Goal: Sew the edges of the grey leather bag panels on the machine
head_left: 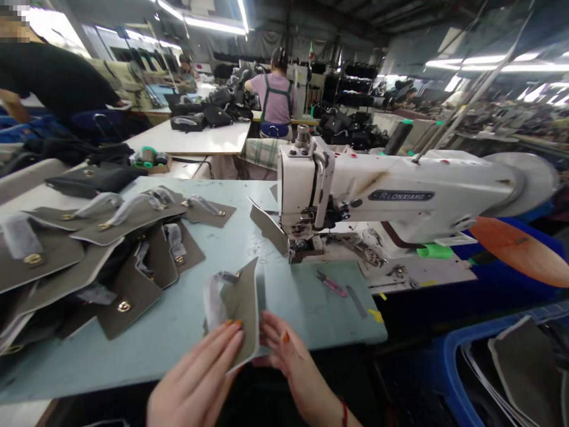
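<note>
A grey-brown leather panel with a plastic-wrapped metal fitting stands nearly on edge at the table's near side. My left hand presses its fingers on the panel's left face. My right hand holds the panel's lower right edge from the other side. A white sewing machine stands just beyond, its needle area about a hand's length from the panel. Another grey piece lies under the presser foot side.
A heap of similar grey panels with brass fittings covers the left of the pale blue table. Pink snips lie by the machine. A blue bin with cut pieces sits at lower right. Other people work at tables behind.
</note>
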Action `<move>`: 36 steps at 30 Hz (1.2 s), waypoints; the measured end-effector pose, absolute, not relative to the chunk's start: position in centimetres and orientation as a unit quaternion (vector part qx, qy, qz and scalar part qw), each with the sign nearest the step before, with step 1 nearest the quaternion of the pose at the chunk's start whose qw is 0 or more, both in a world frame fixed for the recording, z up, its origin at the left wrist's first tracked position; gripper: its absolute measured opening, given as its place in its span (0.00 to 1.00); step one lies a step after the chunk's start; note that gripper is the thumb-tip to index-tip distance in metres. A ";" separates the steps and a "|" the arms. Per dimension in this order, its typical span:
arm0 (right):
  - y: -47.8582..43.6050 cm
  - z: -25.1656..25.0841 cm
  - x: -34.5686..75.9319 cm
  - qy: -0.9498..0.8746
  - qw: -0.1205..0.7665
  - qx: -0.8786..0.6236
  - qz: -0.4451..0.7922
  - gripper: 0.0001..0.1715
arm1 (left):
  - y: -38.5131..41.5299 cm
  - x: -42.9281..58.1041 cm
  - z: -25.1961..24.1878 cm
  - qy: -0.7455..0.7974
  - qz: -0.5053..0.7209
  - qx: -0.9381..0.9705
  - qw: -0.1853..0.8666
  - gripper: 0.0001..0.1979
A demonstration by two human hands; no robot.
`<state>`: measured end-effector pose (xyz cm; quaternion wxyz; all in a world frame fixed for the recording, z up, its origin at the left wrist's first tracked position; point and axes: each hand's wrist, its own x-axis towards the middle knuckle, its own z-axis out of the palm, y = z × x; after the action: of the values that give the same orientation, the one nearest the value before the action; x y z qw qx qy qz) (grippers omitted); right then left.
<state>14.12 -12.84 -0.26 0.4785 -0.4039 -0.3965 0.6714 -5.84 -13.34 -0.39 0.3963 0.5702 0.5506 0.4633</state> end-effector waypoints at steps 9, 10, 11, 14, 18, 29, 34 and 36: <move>-12.8 -5.4 14.6 -0.469 0.458 -0.591 0.470 0.27 | -17.7 0.3 -8.4 0.600 0.504 0.374 0.496 0.23; -12.7 -4.7 14.7 -0.506 0.450 -0.573 0.461 0.26 | -17.4 0.3 -8.0 0.592 0.496 0.305 0.557 0.24; -12.5 -3.9 14.7 -0.533 0.443 -0.550 0.467 0.25 | -16.8 0.3 -7.3 0.570 0.483 0.253 0.614 0.26; -11.8 -0.9 14.2 -0.549 0.444 -0.489 0.512 0.22 | -13.5 0.7 -4.3 0.495 0.458 0.207 0.709 0.28; -10.3 1.1 14.5 -0.503 0.459 -0.482 0.551 0.19 | -8.8 1.7 -0.9 0.486 0.490 0.230 0.686 0.24; -2.6 0.2 17.5 -0.445 0.453 -0.530 0.562 0.27 | 1.6 4.5 -0.1 0.445 0.481 0.254 0.712 0.15; -0.9 0.1 17.5 -0.424 0.481 -0.562 0.522 0.26 | 4.2 5.4 -0.1 0.425 0.480 0.281 0.713 0.11; -0.5 0.0 17.4 -0.421 0.491 -0.573 0.503 0.25 | 5.0 5.6 0.1 0.426 0.468 0.288 0.718 0.13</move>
<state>17.38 -0.47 -0.01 0.4912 -0.5734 -0.4205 0.5031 5.60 5.03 0.11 0.7184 0.2881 0.4263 0.4681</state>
